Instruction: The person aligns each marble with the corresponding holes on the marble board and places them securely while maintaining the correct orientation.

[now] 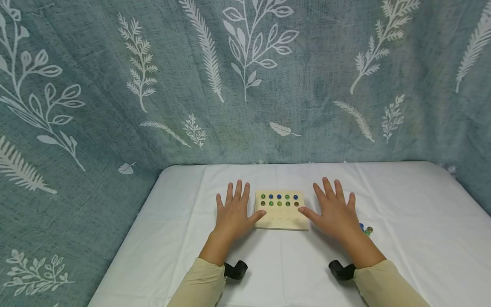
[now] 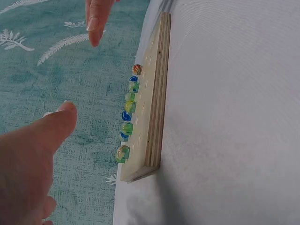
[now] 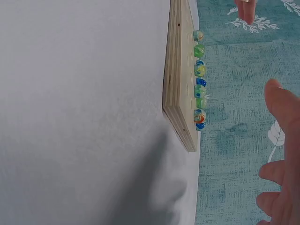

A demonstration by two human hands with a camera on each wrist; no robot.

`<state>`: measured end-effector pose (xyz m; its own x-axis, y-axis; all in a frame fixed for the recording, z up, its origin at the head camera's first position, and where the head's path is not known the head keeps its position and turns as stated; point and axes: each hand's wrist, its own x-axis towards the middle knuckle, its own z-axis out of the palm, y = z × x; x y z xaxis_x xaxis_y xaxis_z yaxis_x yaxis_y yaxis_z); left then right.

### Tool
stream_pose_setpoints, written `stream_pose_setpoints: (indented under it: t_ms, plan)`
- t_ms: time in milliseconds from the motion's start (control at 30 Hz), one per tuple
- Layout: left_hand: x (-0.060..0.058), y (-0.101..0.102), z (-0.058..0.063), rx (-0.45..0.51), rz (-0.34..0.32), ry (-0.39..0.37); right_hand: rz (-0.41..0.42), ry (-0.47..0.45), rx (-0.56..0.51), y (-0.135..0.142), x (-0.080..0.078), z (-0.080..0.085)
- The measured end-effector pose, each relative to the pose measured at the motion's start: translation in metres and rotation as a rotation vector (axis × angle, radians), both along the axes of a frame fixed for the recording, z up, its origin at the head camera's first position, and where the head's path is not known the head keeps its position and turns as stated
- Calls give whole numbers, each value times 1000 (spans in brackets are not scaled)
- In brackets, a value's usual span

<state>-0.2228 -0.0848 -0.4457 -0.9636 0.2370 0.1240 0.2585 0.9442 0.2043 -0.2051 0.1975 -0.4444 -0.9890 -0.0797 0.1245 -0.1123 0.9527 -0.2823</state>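
Observation:
Marbles in green, blue and brown fill the two far rows of a pale wooden board (image 1: 281, 224); the two near rows show bare round hollows. At the board's left my left hand (image 1: 234, 215) hovers with fingers spread, its thumb over the board's left edge. My right hand (image 1: 335, 213) is spread likewise on the other side, thumb by the right edge. Neither hand holds anything. In the left wrist view the marbles (image 2: 130, 107) stand up from the board's (image 2: 159, 93) face, and the left thumb (image 2: 63, 119) is apart from them.
A few loose marbles (image 1: 368, 230) lie on the white cloth to the right, partly hidden by the right hand. The white-covered table (image 1: 280, 268) ends at a blue-green curtain (image 1: 245, 128) with white leaf prints. Black wrist mounts (image 1: 235, 270) sit at both cuffs.

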Motion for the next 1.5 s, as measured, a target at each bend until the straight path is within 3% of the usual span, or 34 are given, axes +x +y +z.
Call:
stream_pose_setpoints:
  t_ms: [300,567,767,1100,1300,1500]
  plan:
    - [0,-2,-3,73,-34,-36,-4,-16,-39,8,3,7]
    - [-1,-6,-5,214,-76,-77,-27,-41,-166,29,6,11]
    - [-1,-11,-10,300,-125,-123,-52,-49,-240,54,9,7]
    - [0,-14,-21,378,-192,-211,-105,-154,-353,92,13,-8]
    - [1,-13,-26,411,-209,-240,-136,-151,-408,103,15,-19]
    - [1,-13,-32,430,-214,-270,-123,-140,-399,106,17,-23]
